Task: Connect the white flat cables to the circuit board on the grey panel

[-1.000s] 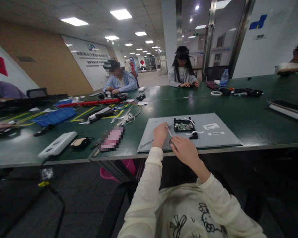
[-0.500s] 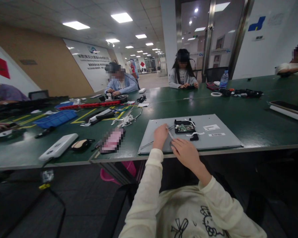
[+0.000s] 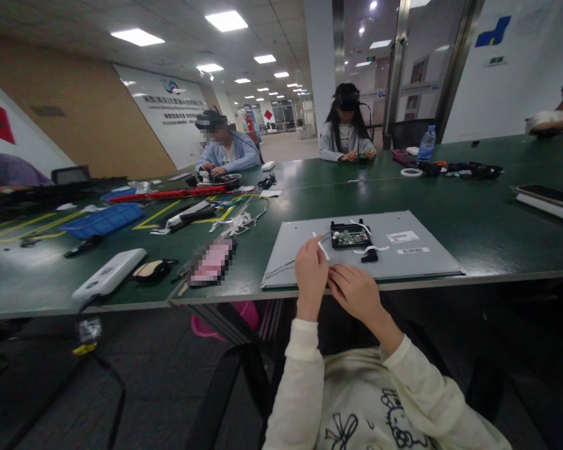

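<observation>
A grey flat panel (image 3: 281, 250) lies at the table's front edge, with a circuit board (image 3: 349, 235) in a black frame on its back. My left hand (image 3: 311, 269) is over the panel's front left part, fingers curled and closed. Beside its fingertips is a narrow white strip (image 3: 325, 251), and thin grey cables (image 3: 284, 267) run left from behind that hand. My right hand (image 3: 356, 292) is at the panel's front edge, its fingers pinched together close to the left hand. What either pinch holds is hidden. White ribbon pieces (image 3: 380, 249) and a black part (image 3: 370, 255) are beside the board.
Left of the panel lie a blurred pink phone-like object (image 3: 212, 262), a beige-black item (image 3: 154, 270) and a white device (image 3: 110, 274). Farther off are a blue tray (image 3: 104, 220), white scraps (image 3: 238, 224) and a water bottle (image 3: 426, 145). Other people sit around the green table (image 3: 309, 190).
Both hands have drawn back toward the front edge and come closer together. My left hand moved down and slightly right. The white strip remains on the panel's left part.
</observation>
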Demonstrator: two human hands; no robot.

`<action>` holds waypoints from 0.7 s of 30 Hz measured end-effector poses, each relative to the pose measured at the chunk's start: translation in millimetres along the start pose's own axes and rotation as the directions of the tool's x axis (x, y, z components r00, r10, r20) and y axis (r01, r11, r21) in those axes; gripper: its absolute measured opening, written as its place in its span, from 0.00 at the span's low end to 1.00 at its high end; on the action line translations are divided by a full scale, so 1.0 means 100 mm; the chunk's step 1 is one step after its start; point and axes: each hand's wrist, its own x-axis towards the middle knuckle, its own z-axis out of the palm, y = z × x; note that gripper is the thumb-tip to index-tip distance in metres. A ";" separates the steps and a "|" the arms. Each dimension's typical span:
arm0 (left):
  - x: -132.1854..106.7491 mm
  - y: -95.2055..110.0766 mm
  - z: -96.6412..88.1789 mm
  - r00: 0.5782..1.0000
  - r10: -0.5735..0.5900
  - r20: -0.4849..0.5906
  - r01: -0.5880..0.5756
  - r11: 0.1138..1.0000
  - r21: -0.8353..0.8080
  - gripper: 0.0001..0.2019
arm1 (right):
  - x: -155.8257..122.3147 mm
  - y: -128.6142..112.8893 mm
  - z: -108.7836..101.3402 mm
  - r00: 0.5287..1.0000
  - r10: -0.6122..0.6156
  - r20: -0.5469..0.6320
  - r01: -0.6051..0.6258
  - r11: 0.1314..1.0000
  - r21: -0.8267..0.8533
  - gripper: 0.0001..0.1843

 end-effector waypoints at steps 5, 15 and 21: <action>-0.41 0.20 0.04 0.999 0.042 0.018 -0.042 0.999 -0.026 0.13 | -0.06 0.05 -0.01 0.999 -0.022 0.037 0.021 0.999 0.028 0.17; -0.53 0.10 0.08 0.991 0.136 -0.006 -0.135 0.990 0.032 0.11 | -0.06 0.08 -0.14 0.983 -0.080 0.165 0.067 0.994 0.084 0.23; -0.54 0.09 0.08 0.988 0.154 0.010 -0.154 0.987 0.047 0.12 | -0.07 0.04 -0.14 0.984 -0.053 0.172 0.040 0.996 0.077 0.23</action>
